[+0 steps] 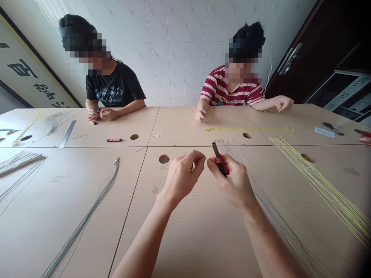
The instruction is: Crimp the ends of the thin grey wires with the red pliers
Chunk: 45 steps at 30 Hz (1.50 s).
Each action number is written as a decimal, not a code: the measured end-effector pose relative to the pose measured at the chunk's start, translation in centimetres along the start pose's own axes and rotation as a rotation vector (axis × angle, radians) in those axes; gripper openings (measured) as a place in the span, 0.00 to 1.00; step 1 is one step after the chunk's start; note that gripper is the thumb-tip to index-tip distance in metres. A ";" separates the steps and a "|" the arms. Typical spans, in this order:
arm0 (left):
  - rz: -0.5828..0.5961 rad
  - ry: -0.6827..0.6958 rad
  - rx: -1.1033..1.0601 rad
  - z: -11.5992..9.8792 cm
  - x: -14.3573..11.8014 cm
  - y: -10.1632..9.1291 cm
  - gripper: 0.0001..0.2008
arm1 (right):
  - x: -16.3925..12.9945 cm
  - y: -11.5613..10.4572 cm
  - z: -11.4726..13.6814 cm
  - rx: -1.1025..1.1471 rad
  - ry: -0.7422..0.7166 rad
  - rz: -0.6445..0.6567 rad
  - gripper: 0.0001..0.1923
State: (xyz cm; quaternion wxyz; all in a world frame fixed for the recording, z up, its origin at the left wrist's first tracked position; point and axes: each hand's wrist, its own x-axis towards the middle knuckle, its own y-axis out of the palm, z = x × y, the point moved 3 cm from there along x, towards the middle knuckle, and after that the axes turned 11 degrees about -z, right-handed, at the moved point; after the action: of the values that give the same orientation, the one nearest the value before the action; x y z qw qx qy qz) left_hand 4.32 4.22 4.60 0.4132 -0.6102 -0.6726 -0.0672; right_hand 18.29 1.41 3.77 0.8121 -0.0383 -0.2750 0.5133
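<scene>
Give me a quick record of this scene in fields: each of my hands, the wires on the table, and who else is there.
left hand: pinches a thin wire end
right hand: grips a red-and-black tool
grey wires: bundle lying left of the hands
yellow wires: bundle lying on the right
table: light wood, with round holes
others: two people seated opposite, hands on the table

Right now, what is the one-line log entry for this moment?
left hand: pinches thin wire end | right hand: grips red-handled tool | grey wire bundle: lies beneath right hand | two people opposite
</scene>
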 end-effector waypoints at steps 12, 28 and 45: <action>-0.045 0.102 0.185 -0.5 -0.4 0.7 0.05 | -0.2 -0.1 0.7 -0.040 -0.070 -0.057 0.12; 0.001 0.119 0.162 -0.9 -0.4 0.2 0.05 | 0.0 -0.3 0.3 -0.085 -0.094 -0.026 0.11; 0.049 -0.747 -0.779 -0.1 -0.4 1.2 0.09 | -0.5 0.3 0.0 0.304 0.110 -0.016 0.12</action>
State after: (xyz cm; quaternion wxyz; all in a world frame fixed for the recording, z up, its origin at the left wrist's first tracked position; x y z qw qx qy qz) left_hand 5.36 4.14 3.92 -0.1095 -0.7161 -0.6846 -0.0803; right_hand 17.92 1.15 3.45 0.8264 0.0592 -0.1496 0.5396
